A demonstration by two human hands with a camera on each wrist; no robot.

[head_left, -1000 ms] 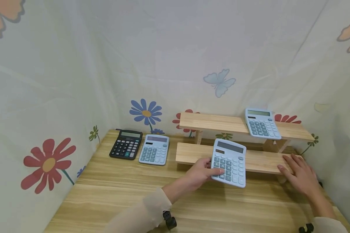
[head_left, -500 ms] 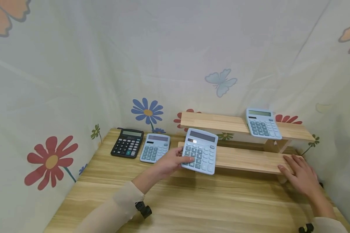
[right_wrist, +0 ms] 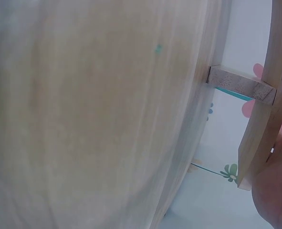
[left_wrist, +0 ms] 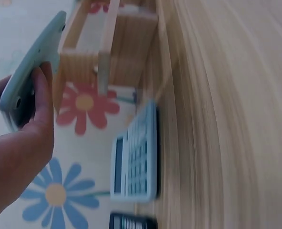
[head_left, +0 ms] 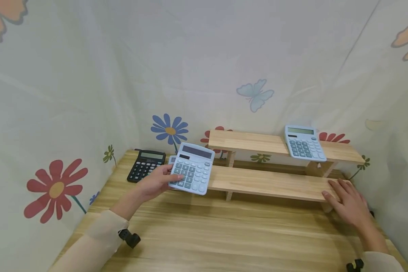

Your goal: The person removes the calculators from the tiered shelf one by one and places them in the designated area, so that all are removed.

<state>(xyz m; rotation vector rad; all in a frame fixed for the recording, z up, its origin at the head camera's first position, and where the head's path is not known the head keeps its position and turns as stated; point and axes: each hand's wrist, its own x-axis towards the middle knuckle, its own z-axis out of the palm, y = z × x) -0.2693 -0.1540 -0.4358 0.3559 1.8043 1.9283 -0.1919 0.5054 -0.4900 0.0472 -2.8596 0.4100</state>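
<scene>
A light blue calculator (head_left: pixel 192 170) is in my left hand (head_left: pixel 154 183), pinched at its left edge with the thumb on its keys and the fingers behind. It is held up off the table, face toward the head camera. Behind it, mostly covered in the head view, a second light blue calculator (left_wrist: pixel 138 160) lies on the table and shows fully in the left wrist view. My right hand (head_left: pixel 348 202) rests on the right end of the lower wooden shelf (head_left: pixel 268 183), fingers spread over the board.
On the upper shelf (head_left: pixel 248 140), toward its right, sits another light blue calculator (head_left: pixel 305 142). A black calculator (head_left: pixel 144 164) lies at the table's back left. The wooden table (head_left: pixel 238 234) extends in front of the two-tier rack, and a flower-printed cloth (head_left: pixel 204 68) hangs behind.
My left hand has carried the light blue calculator leftward, from in front of the lower shelf to over the calculator on the table. My right hand has stayed on the shelf end.
</scene>
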